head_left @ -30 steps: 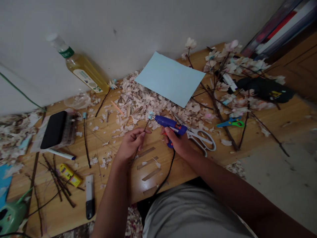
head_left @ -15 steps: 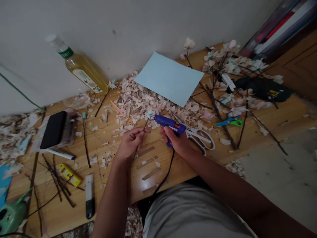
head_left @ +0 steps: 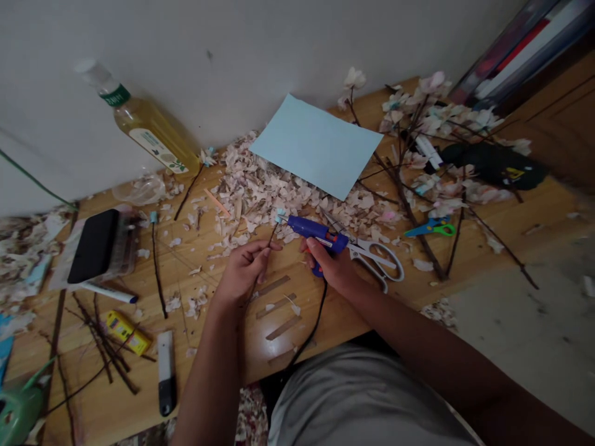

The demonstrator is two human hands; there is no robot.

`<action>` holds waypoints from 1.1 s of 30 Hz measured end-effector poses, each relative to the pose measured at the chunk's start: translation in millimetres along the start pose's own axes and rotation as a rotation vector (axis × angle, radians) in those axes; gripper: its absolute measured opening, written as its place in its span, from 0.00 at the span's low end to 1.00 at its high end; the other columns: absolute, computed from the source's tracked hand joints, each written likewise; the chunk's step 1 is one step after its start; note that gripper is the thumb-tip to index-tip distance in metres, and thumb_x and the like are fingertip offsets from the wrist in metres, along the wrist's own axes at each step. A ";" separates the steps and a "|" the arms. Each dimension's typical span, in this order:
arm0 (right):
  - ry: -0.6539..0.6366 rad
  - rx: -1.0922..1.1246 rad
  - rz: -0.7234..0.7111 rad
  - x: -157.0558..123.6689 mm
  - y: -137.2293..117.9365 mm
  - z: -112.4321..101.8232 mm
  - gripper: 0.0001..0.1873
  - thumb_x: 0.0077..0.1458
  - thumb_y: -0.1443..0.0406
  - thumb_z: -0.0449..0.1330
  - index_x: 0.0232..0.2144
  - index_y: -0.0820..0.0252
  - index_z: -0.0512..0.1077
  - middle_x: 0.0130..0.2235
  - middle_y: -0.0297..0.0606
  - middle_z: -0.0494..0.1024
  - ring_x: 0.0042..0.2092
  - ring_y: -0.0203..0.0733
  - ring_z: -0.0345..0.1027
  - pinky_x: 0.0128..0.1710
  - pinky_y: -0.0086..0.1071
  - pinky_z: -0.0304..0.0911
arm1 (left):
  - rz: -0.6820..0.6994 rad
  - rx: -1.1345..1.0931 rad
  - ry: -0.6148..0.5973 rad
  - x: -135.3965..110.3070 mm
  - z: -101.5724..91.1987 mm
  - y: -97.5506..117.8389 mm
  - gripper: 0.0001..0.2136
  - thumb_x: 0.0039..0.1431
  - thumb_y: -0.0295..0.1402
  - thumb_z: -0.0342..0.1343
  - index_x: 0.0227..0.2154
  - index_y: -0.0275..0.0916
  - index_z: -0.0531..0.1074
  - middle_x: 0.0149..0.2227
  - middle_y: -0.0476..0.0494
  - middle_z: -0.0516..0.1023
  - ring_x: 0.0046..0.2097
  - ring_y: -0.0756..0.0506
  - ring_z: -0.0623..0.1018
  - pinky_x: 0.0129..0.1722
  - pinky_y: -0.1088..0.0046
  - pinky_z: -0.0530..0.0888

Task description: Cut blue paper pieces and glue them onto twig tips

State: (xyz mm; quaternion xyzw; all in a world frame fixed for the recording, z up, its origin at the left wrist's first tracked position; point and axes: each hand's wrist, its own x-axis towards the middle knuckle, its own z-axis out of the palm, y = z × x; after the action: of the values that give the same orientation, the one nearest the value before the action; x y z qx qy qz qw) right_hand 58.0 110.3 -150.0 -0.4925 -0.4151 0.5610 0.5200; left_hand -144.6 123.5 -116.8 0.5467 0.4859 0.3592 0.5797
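Note:
Between its fingertips my left hand (head_left: 246,266) pinches a thin brown twig (head_left: 273,235), which has a small light-blue piece (head_left: 279,215) at its upper tip. My right hand (head_left: 331,263) is wrapped round the handle of a blue hot glue gun (head_left: 309,228). The gun's nozzle points left and meets or nearly meets the blue piece; I cannot tell whether they touch. A black cord (head_left: 312,331) runs down from the gun's handle. Just right of the gun lie scissors with white handles (head_left: 383,260). Behind both hands spreads a heap of pale petals (head_left: 251,186).
A light-blue sheet (head_left: 318,145) lies on the petals. Branches with pale blossoms (head_left: 437,105) and small blue-green scissors (head_left: 430,228) are at right. At left are an oil bottle (head_left: 149,133), a black phone-like slab (head_left: 94,244), loose twigs (head_left: 105,344), a yellow packet (head_left: 127,332) and a cutter (head_left: 166,371).
The view has shifted slightly, so things at left appear a little further left. Both hands keep their grip, and the glue gun's nozzle stays at the blue piece.

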 end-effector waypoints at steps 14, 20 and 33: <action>-0.011 -0.015 0.025 -0.1 -6.3 0.0 0.29 0.54 0.38 0.63 0.29 0.57 0.74 0.21 0.30 0.69 0.21 0.34 0.62 0.20 0.29 0.57 | -0.001 -0.005 0.000 -0.3 -1.2 -3.6 0.22 0.63 0.51 0.61 0.42 0.33 0.78 0.14 0.57 0.63 0.15 0.54 0.60 0.17 0.79 0.57; -0.083 0.080 -0.026 -0.6 -2.7 -3.9 0.24 0.58 0.42 0.64 0.30 0.56 0.75 0.25 0.31 0.72 0.22 0.34 0.63 0.20 0.29 0.58 | 0.020 -0.012 -0.014 0.3 -1.2 -3.5 0.22 0.63 0.51 0.61 0.42 0.33 0.78 0.13 0.57 0.63 0.15 0.54 0.60 0.18 0.80 0.57; -0.051 0.013 -0.011 -0.6 -4.7 -1.4 0.28 0.55 0.38 0.63 0.28 0.56 0.74 0.21 0.29 0.69 0.21 0.34 0.61 0.19 0.29 0.57 | 0.020 0.027 -0.011 -0.3 -0.9 -3.3 0.24 0.63 0.53 0.60 0.43 0.33 0.79 0.14 0.56 0.63 0.15 0.54 0.60 0.18 0.79 0.56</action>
State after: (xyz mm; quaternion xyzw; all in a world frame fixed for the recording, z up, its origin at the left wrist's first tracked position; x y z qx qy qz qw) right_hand 60.2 110.2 -145.6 -0.4723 -0.4272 0.5734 0.5153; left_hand -145.9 123.1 -120.0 0.5614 0.4820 0.3552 0.5713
